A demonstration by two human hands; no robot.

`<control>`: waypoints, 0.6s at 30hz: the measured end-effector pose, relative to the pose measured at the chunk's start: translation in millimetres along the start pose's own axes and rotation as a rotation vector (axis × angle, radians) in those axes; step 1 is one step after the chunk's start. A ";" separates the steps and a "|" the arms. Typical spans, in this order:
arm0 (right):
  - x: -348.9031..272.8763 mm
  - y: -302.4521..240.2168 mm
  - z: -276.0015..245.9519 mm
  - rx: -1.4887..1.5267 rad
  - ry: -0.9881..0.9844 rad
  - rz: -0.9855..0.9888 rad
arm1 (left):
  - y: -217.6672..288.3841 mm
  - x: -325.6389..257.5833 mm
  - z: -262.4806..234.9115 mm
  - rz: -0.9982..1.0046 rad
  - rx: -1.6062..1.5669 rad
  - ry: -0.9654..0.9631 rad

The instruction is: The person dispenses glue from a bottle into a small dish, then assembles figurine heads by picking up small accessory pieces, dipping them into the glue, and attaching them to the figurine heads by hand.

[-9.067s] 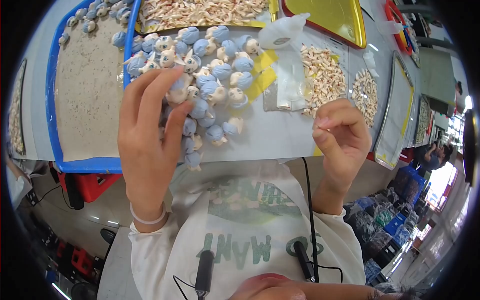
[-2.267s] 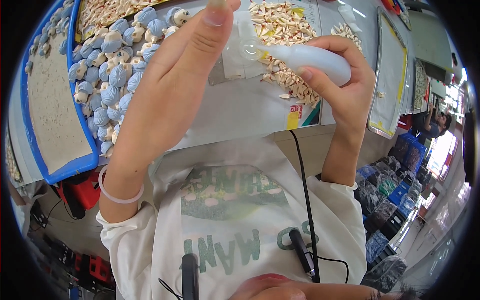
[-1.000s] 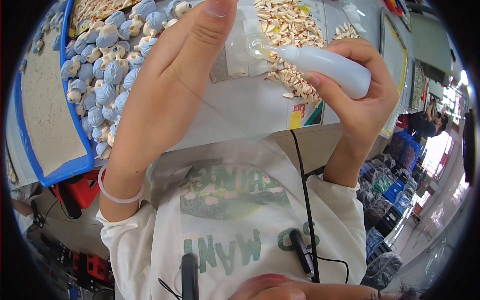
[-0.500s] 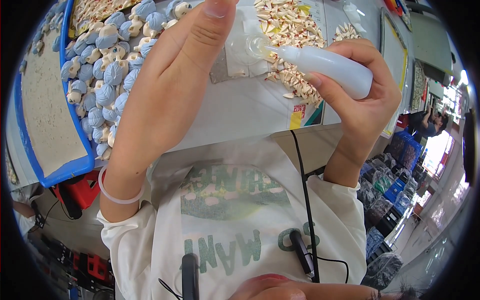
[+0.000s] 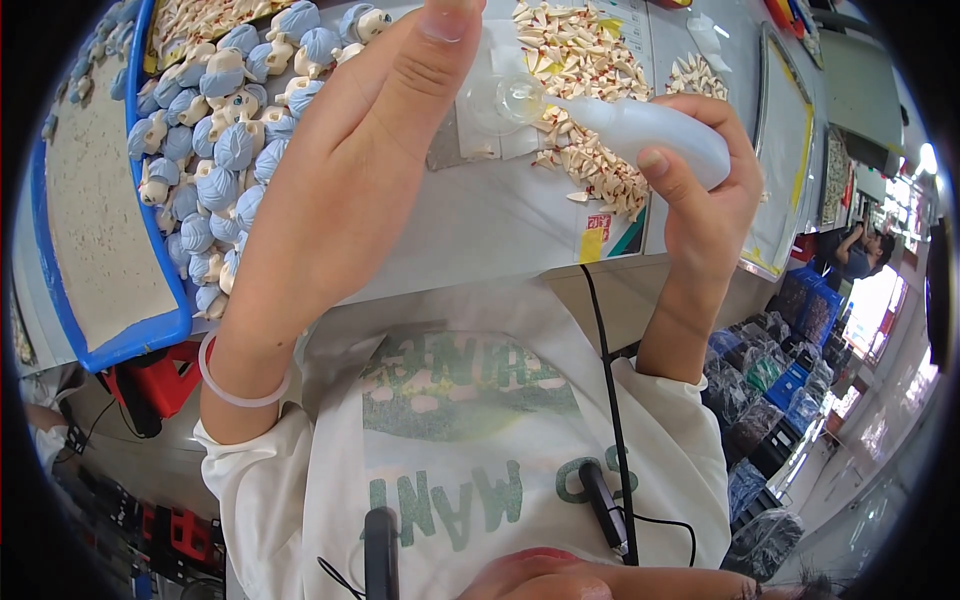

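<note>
My right hand (image 5: 705,170) is wrapped round a soft white squeeze bottle (image 5: 640,135), its thumb pressing the side. The bottle lies nearly level, and its narrow nozzle points left, at the edge of a small clear round dish (image 5: 518,100) holding a see-through substance. My left hand (image 5: 355,165) is raised left of the dish. Its thumb reaches the top edge of the picture; the other fingers are hidden, so anything in them cannot be seen. Beside the dish and under the bottle lies a heap of small cream pointed pieces with reddish marks (image 5: 590,60).
On the left, a blue-rimmed tray (image 5: 135,345) stands next to many small doll heads with light-blue hair (image 5: 235,145). A smaller pile of cream pieces (image 5: 695,75) lies at the back right, near a clear-walled frame (image 5: 775,150). A black cable (image 5: 605,370) hangs before me.
My right hand has shifted a little left, and the bottle's body looks more bent under the thumb. The nozzle stays at the dish. My left hand is almost unmoved.
</note>
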State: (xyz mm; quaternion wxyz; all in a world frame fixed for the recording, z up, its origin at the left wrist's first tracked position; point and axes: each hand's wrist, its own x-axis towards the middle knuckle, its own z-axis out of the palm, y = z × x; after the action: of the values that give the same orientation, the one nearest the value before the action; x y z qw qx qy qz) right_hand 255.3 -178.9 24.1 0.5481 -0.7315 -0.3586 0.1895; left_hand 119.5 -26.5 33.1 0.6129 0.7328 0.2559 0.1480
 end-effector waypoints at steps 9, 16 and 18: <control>-1.1 5.8 1.3 0.323 0.028 0.234 | -0.3 -7.7 -4.8 0.077 -0.079 0.080; 11.0 5.6 3.3 0.371 -0.011 0.151 | -17.9 -30.2 -40.5 0.167 -0.096 0.110; 16.2 5.4 4.2 0.362 0.004 0.137 | -17.8 -39.3 -41.6 0.151 -0.061 0.133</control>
State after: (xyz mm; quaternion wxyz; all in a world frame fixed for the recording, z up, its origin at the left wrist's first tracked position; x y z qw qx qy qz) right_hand 265.1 -165.0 19.5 0.6571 -0.6442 -0.2669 0.2862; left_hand 61.6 -12.1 28.1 0.6038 0.7195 0.2353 0.2498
